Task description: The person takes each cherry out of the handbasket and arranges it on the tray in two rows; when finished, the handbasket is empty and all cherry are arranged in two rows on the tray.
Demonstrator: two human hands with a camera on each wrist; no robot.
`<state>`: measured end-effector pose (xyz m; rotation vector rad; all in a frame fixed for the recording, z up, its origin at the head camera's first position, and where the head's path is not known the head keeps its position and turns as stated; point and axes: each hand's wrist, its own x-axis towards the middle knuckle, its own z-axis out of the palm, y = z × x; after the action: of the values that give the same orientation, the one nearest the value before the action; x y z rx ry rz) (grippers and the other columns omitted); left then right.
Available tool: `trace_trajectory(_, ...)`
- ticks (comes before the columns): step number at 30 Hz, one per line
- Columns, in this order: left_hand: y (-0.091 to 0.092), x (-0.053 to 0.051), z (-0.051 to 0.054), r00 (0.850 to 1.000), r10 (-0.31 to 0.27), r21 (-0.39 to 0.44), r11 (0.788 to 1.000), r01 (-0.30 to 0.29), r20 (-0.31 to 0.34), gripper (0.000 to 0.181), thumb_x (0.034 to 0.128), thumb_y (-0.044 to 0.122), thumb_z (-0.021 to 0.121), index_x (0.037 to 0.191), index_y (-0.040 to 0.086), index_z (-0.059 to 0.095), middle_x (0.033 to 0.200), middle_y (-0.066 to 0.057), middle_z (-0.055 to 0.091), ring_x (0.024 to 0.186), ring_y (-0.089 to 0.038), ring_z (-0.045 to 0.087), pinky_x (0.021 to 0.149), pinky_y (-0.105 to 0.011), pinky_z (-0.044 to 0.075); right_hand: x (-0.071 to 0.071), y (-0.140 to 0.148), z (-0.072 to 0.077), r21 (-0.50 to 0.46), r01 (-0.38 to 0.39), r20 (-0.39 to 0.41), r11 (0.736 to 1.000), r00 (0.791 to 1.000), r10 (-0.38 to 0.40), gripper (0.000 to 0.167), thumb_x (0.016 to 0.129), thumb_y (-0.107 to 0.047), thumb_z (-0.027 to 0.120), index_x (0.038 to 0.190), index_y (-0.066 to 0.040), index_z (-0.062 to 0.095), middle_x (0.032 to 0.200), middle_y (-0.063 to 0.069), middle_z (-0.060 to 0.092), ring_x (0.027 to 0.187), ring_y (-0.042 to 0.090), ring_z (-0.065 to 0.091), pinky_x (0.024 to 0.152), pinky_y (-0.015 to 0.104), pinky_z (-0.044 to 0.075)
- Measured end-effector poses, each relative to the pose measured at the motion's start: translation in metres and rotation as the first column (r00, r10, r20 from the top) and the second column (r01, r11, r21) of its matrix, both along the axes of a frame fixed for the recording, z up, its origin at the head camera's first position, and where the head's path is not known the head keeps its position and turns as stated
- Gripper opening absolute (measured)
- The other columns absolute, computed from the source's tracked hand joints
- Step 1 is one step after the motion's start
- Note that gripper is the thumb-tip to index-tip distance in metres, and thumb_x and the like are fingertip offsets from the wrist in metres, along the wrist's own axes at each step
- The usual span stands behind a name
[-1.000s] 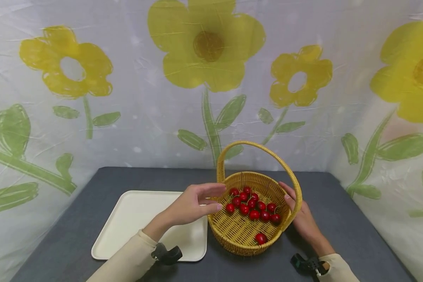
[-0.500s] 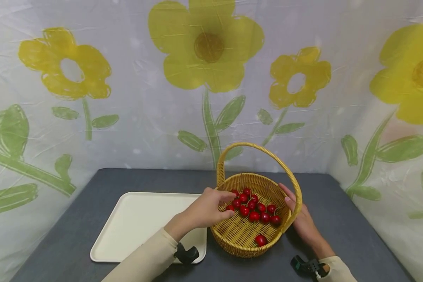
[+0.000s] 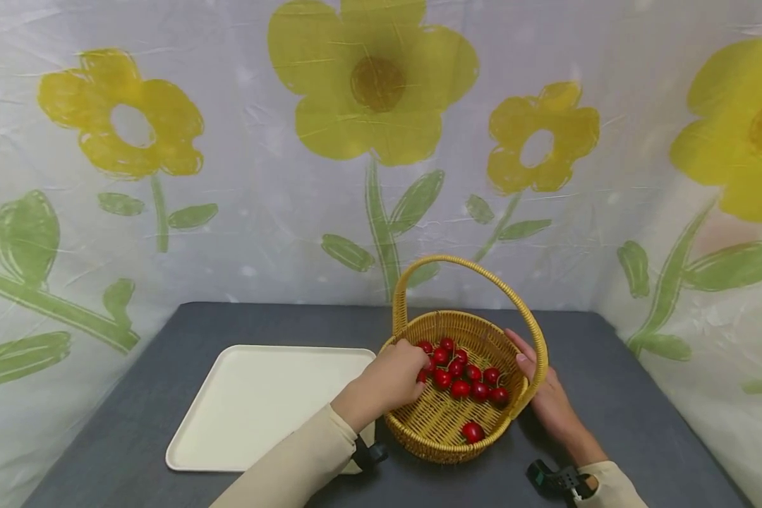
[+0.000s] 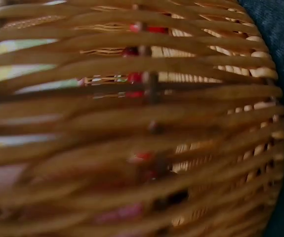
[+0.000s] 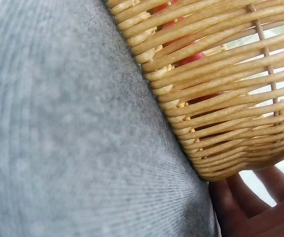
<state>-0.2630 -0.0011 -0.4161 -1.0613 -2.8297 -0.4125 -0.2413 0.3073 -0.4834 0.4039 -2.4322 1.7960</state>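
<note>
Your left hand point(image 3: 389, 381) dips over the left rim of the wicker basket point(image 3: 441, 451), fingers bent by the cherries point(image 3: 460, 389); fingertips hidden, can't tell if you pinch one. Your right hand point(image 3: 549, 396) rests on the basket's outer right side, fingers loose. Basket sits nearer the worktop point(image 3: 305, 322)'s right edge, cherries inside; white tray point(image 3: 254, 409) nearer its left edge
</note>
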Motion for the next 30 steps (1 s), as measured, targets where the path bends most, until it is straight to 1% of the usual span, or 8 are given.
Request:
trace_trajectory(4,0.005,-0.001,-0.005,0.998,0.060,-0.040,0.997,-0.060,-0.007,0.021,0.0901,0.008,0.084,0.075,0.017,0.074,0.069,0.003,0.066,0.061,-0.010,0.058,0.059,-0.027,0.050,-0.001,-0.001,-0.001,0.002,-0.002,0.004,1.000,1.000,0.002,0.055,0.122,-0.034,0.034,0.175,-0.020,0.029,0.174,0.019,0.040,0.144,-0.004,0.050,0.105,0.013,0.049)
trace_trajectory(7,0.006,-0.002,-0.007,0.998,0.067,-0.038,0.997,-0.067,0.005,0.027,0.0897,0.002,0.079,0.069,0.017,0.069,0.066,0.002,0.064,0.058,-0.008,0.049,0.055,-0.026,0.044,-0.002,-0.002,-0.002,0.003,0.001,0.011,1.000,1.000,-0.001,0.056,0.122,-0.036,0.033,0.175,-0.018,0.028,0.175,0.018,0.040,0.147,-0.001,0.049,0.106,0.012,0.048)
trace_trajectory(10,0.004,-0.003,-0.007,0.999,0.031,0.005,0.999,-0.032,0.028,0.020,0.0885,-0.002,0.076,0.077,0.015,0.077,0.073,0.002,0.069,0.061,-0.008,0.046,0.056,-0.025,0.042,-0.003,-0.003,-0.002,0.006,0.007,0.011,1.000,1.000,-0.007,0.057,0.122,-0.036,0.033,0.175,-0.018,0.028,0.175,0.018,0.039,0.147,0.000,0.048,0.106,0.011,0.047)
trace_trajectory(16,-0.006,0.002,0.001,0.997,-0.055,0.180,0.983,0.046,0.049,0.022,0.0889,0.002,0.079,0.110,0.007,0.085,0.106,-0.005,0.083,0.091,-0.013,0.074,0.081,-0.025,0.061,-0.001,-0.001,-0.002,0.000,0.009,0.008,1.000,1.000,-0.009,0.054,0.122,-0.035,0.033,0.175,-0.023,0.030,0.175,0.017,0.040,0.143,-0.005,0.051,0.105,0.013,0.050)
trace_trajectory(20,-0.020,0.012,0.009,0.983,-0.092,0.362,0.932,0.028,0.159,0.025,0.0922,0.008,0.082,0.117,0.008,0.084,0.114,-0.004,0.083,0.096,-0.010,0.077,0.085,-0.026,0.062,-0.003,-0.001,-0.001,-0.011,-0.009,0.003,1.000,1.000,0.009,0.054,0.122,-0.034,0.033,0.175,-0.023,0.029,0.175,0.019,0.039,0.142,-0.007,0.051,0.105,0.013,0.051)
trace_trajectory(22,-0.029,0.018,0.013,0.962,-0.132,0.460,0.888,0.007,0.239,0.025,0.0931,0.009,0.083,0.118,0.010,0.084,0.114,-0.002,0.083,0.097,-0.008,0.078,0.087,-0.025,0.062,-0.003,0.001,0.000,-0.014,-0.011,-0.001,1.000,1.000,0.011,0.054,0.122,-0.033,0.033,0.175,-0.022,0.029,0.174,0.020,0.040,0.142,-0.008,0.052,0.105,0.013,0.051)
trace_trajectory(26,-0.050,0.025,0.021,0.906,-0.216,0.600,0.799,-0.051,0.365,0.026,0.0935,0.012,0.086,0.119,0.015,0.084,0.112,0.002,0.084,0.101,-0.009,0.080,0.089,-0.024,0.064,-0.004,0.002,0.002,-0.010,-0.013,-0.005,1.000,1.000,0.013,0.054,0.122,-0.034,0.033,0.175,-0.023,0.030,0.174,0.021,0.039,0.141,-0.010,0.051,0.105,0.011,0.050)
trace_trajectory(30,-0.080,0.028,0.025,0.874,-0.261,0.670,0.736,-0.095,0.411,0.028,0.0927,0.014,0.088,0.120,0.014,0.083,0.111,-0.001,0.085,0.102,-0.014,0.082,0.088,-0.026,0.065,-0.004,0.002,0.002,-0.012,-0.026,-0.010,1.000,1.000,0.026,0.055,0.122,-0.032,0.032,0.175,-0.018,0.029,0.174,0.023,0.038,0.142,-0.010,0.051,0.105,0.012,0.050)
